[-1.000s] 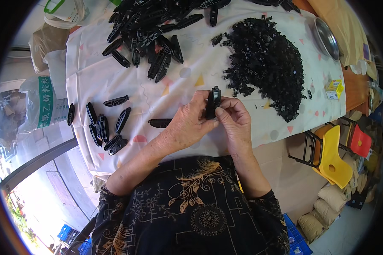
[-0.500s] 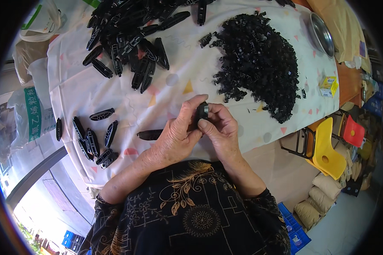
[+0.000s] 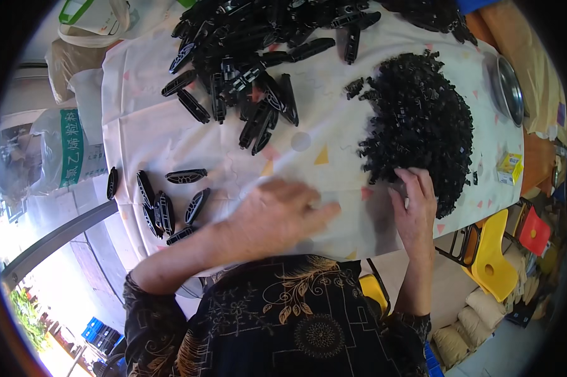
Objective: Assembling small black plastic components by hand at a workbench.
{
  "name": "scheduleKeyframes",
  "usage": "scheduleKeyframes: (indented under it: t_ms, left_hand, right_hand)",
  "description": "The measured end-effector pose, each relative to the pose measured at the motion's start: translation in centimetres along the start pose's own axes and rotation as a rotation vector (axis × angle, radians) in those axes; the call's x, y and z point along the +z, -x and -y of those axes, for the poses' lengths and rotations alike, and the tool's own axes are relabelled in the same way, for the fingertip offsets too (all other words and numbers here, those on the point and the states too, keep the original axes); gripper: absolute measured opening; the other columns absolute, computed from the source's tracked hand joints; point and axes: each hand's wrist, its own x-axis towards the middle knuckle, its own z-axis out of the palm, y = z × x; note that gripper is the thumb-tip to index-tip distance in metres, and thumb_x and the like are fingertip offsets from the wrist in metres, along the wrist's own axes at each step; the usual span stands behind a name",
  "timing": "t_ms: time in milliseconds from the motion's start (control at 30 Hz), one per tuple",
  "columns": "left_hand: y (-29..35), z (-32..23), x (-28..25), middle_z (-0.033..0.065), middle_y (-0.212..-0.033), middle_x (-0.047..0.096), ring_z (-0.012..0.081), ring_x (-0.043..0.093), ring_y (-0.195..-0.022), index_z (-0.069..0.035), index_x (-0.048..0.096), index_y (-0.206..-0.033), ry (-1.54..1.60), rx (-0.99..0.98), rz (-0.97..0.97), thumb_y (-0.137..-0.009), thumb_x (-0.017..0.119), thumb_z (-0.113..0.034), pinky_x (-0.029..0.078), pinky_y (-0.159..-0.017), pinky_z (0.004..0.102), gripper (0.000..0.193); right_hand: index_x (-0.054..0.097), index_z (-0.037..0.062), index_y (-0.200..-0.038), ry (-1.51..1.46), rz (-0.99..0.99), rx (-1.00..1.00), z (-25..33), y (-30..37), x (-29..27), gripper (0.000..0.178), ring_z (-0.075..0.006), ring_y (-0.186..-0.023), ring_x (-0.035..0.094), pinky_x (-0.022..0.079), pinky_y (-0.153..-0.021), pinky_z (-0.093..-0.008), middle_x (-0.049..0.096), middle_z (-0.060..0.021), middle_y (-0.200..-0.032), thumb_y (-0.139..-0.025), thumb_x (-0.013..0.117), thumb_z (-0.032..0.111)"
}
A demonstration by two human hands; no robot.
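My right hand [image 3: 415, 207] is at the near left edge of a heap of small black plastic clips [image 3: 415, 113], thumb and fingers apart, fingertips touching the heap. Over the cloth in front of me, my left hand [image 3: 271, 217] is smeared by motion, so I cannot make out its fingers or anything in them. Several long, oval black plastic pieces with openwork sides lie left of it, one of them a black piece [image 3: 197, 205] close to my wrist. Farther off spreads a big pile of similar long black pieces [image 3: 252, 69].
A patterned white cloth [image 3: 324, 182] covers the table. At the right edge are a metal bowl [image 3: 508, 91] and a small yellow box [image 3: 510, 168]. A yellow chair [image 3: 494, 257] and a red chair [image 3: 535, 232] stand right of the table. Plastic bags [image 3: 57, 147] hang at left.
My hands were together around a small dark piece; now they are apart. The right has moved right to the clip heap, the left has swung left. The whole view has shifted a little.
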Motion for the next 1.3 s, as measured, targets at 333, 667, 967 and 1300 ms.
scheduleKeyframes:
  t_ms: [333,667,967,1300]
  left_hand:
    - [-4.0,11.2,-4.6,0.0076,-0.110,0.055,0.0242,0.049,-0.116,-0.007,0.054,-0.104,-0.599,-0.059,-0.108,-0.073,0.055,0.003,0.039,-0.092,0.0358,0.033]
    - [-4.2,10.5,-4.3,0.0086,-0.091,0.054,0.0266,0.055,-0.093,-0.007,0.051,-0.096,-0.524,-0.104,-0.051,-0.072,0.059,0.003,0.042,-0.083,0.0381,0.027]
    - [-3.9,7.3,-3.5,0.0078,-0.090,0.059,0.0271,0.061,-0.082,-0.004,0.052,-0.093,-0.184,-0.352,-0.219,-0.080,0.062,-0.003,0.049,-0.072,0.0371,0.016]
    - [-3.2,-2.1,3.1,0.0047,-0.101,0.059,0.0135,0.060,-0.091,-0.006,0.046,-0.118,1.465,-0.475,-0.212,-0.092,0.052,-0.005,0.050,-0.078,0.0265,0.026]
  right_hand:
    - [0.060,0.0013,-0.087,0.180,-0.081,-0.231,-2.3,-1.2,0.2,0.021,-0.0292,-0.081,0.057,0.049,-0.069,-0.0362,0.054,-0.0107,-0.088,-0.069,0.070,0.000]
    - [0.057,0.0038,-0.103,-1.449,-0.087,0.461,-1.9,1.7,1.0,0.016,-0.0191,-0.074,0.065,0.052,-0.063,-0.0266,0.064,-0.0105,-0.089,-0.087,0.062,0.002]
    - [0.058,0.0036,-0.094,-1.392,-0.126,0.368,-0.4,4.0,1.3,0.009,-0.0196,-0.076,0.065,0.053,-0.066,-0.0283,0.066,-0.0100,-0.086,-0.086,0.062,0.001]
    - [0.059,0.0026,-0.093,-1.614,-0.046,0.343,3.5,4.0,3.5,0.014,-0.0135,-0.078,0.059,0.045,-0.071,-0.0247,0.066,-0.0075,-0.089,-0.083,0.068,0.008]
